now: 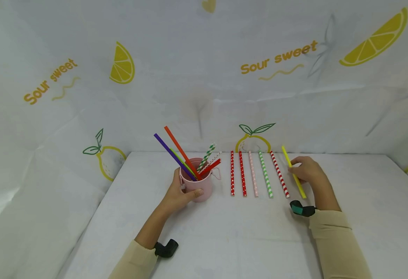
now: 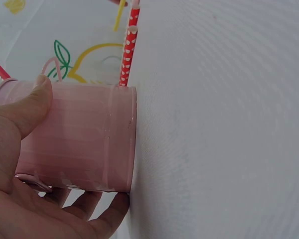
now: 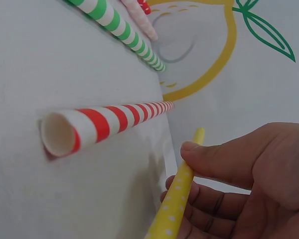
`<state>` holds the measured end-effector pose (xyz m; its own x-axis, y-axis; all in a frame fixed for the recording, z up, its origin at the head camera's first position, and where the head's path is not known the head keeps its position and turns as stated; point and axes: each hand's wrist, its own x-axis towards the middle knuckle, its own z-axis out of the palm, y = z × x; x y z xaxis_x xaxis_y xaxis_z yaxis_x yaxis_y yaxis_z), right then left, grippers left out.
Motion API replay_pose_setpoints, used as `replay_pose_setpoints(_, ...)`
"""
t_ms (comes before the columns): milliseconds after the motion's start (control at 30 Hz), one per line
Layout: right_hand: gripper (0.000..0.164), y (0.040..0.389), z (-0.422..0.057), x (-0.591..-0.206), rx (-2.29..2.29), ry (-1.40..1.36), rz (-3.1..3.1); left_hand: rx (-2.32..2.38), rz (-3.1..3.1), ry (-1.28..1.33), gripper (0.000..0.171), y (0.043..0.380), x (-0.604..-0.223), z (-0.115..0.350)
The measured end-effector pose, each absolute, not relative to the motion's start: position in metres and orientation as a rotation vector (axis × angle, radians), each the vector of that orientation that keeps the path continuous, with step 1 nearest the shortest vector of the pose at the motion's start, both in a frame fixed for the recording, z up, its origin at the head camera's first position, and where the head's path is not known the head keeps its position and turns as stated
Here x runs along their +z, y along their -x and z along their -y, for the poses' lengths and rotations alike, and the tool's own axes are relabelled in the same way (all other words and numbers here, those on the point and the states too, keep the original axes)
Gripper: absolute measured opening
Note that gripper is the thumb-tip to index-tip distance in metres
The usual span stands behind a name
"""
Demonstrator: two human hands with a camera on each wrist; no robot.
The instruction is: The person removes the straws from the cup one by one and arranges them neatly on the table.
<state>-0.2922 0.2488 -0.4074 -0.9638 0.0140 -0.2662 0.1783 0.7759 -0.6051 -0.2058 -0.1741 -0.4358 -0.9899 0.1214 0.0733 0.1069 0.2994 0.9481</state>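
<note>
My left hand (image 1: 179,196) grips a small pink metal pail (image 1: 205,191) with wire handles, thumb across its front. Its base meets the white tabletop in the left wrist view. Several paper straws lean inside it, among them an orange straw (image 1: 177,143), a purple straw (image 1: 169,150) and a green-striped straw (image 1: 209,152). At the right, my right hand (image 1: 309,170) pinches a yellow straw (image 1: 294,176) between thumb and fingers; white dots show on it in the right wrist view. Left of it lies a red-and-white striped straw (image 1: 280,174).
Between the hands a row of straws lies side by side: two red patterned straws (image 1: 232,174), a pale pink straw (image 1: 253,174) and a green-and-white striped straw (image 1: 266,174). Behind the tabletop (image 1: 239,240) rises a white cloth backdrop (image 1: 176,85) printed with lemons.
</note>
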Motion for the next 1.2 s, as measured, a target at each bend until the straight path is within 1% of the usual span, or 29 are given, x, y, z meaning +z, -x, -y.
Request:
replay_pose_setpoints(633, 0.044, 0.289, -0.238, -0.416, -0.921, -0.26, -2.795, 1.825, -2.532, -0.209, 0.093, 0.206, -0.431, 0.171)
replay_pose_setpoints(1200, 0.04, 0.291, -0.235, -0.422, -0.837, -0.26, -2.876, 1.839, -2.521, -0.21, 0.094, 0.205, -0.432, 0.173)
